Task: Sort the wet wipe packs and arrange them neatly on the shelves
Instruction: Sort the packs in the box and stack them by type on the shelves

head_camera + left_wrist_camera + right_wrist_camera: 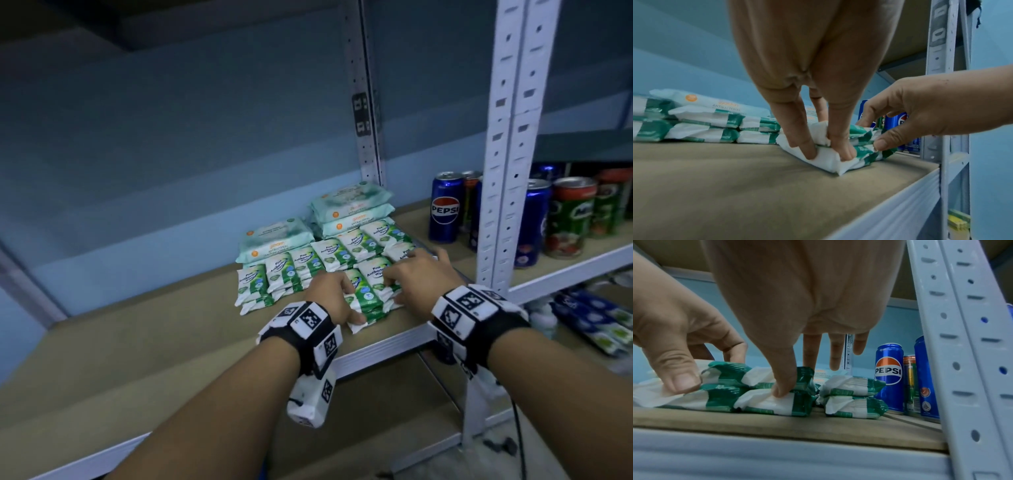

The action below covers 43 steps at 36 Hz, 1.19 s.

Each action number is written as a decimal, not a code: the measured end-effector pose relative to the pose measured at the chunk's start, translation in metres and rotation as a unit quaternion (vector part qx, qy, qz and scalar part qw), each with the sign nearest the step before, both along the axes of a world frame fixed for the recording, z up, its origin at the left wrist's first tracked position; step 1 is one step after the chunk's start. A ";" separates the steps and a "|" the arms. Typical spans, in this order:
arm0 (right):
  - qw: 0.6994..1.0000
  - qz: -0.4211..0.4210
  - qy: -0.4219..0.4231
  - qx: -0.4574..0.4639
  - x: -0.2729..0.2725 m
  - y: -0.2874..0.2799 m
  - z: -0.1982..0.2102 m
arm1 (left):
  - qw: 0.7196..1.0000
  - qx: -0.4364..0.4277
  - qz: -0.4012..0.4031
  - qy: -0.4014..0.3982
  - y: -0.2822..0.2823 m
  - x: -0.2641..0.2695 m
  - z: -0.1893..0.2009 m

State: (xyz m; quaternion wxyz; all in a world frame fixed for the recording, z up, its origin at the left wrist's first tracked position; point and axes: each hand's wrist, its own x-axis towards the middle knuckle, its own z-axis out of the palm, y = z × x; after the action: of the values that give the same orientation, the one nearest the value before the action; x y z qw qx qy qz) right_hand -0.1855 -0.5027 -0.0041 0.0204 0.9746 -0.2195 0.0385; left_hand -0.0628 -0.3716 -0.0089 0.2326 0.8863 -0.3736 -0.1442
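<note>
On the shelf [178, 329], both left hand [330, 294] and right hand [416, 277] grip the front green packs [368, 291].

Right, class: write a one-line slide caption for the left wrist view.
Left hand and right hand grip a two-high stack of green-and-white wipe packs near the shelf edge.

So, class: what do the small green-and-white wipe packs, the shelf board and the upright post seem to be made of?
Pine Antibacterial wipe packs: thin glossy plastic film, judging by the crimped, crinkled ends.
Shelf board: matte tan board, probably fibreboard or wood; no grain shows.
Upright post: likely white-painted metal, given its punched slots and holes.
</note>
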 end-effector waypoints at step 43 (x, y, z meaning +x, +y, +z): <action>0.978 0.155 -0.022 0.139 -0.051 0.145 -0.065 | 0.995 -0.008 -0.099 -0.032 0.167 -0.062 -0.026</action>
State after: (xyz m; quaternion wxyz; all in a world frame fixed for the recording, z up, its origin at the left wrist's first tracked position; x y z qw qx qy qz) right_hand -0.2370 -0.3581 -0.0692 -0.1268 0.9890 -0.0692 0.0316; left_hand -0.1250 -0.2042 -0.0348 0.2120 0.8474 -0.4676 -0.1351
